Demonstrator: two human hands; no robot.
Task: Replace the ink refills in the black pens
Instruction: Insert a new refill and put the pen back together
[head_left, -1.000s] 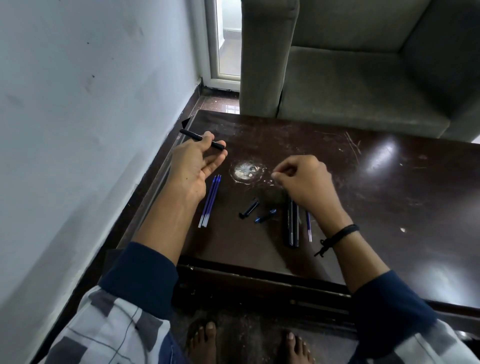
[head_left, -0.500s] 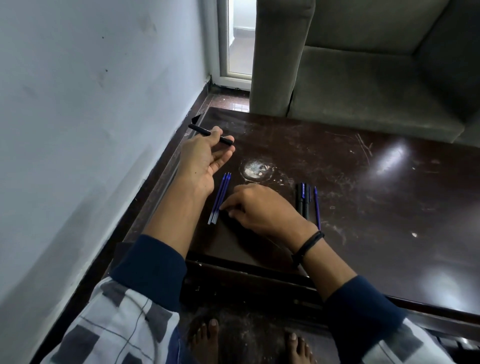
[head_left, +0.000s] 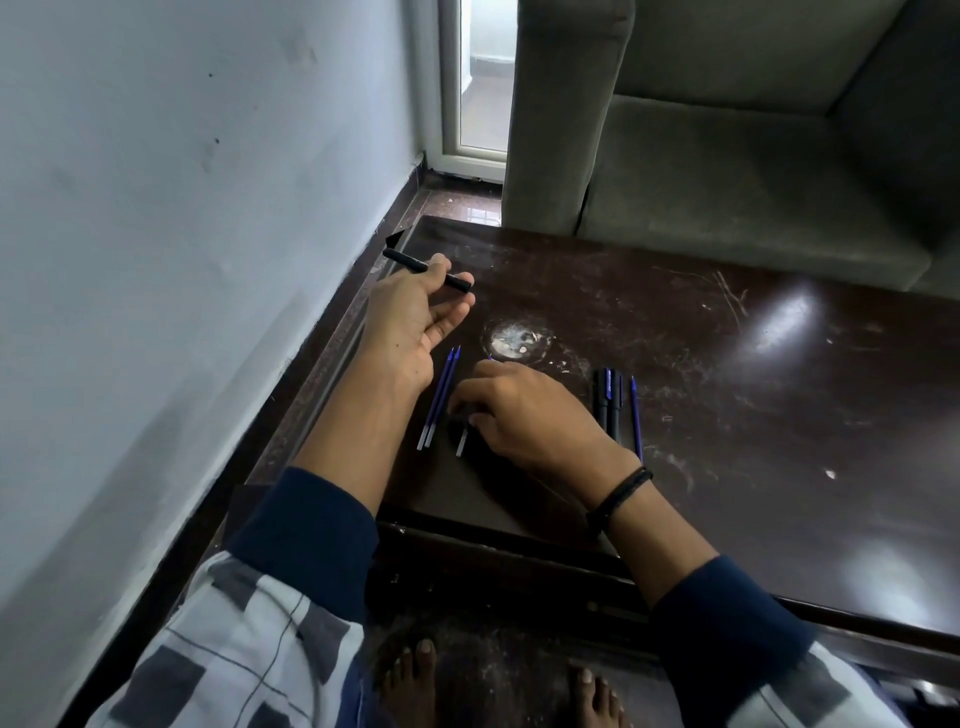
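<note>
My left hand (head_left: 413, 317) is raised at the table's left edge, palm up, pinching a black pen barrel (head_left: 410, 264) between thumb and fingertips. Two blue refills (head_left: 439, 397) lie side by side just right of that wrist. My right hand (head_left: 524, 413) rests on the table next to them, fingers curled over a third blue refill (head_left: 462, 440) whose pale end sticks out below and whose tip shows above the knuckles. Two black pens (head_left: 608, 397) and one more blue refill (head_left: 636, 415) lie to the right of my right hand. The small pen parts are hidden under my right hand.
The dark brown table (head_left: 727, 415) is scratched, with a round pale mark (head_left: 514, 340) beyond my hands. A white wall (head_left: 182, 234) runs close along the left. A grey sofa (head_left: 727, 156) stands behind the table. My bare feet show below the table's front edge.
My right hand came from the black pens across to the left and closed on one refill, pulling it apart from the other two. My left hand kept holding the barrel.
</note>
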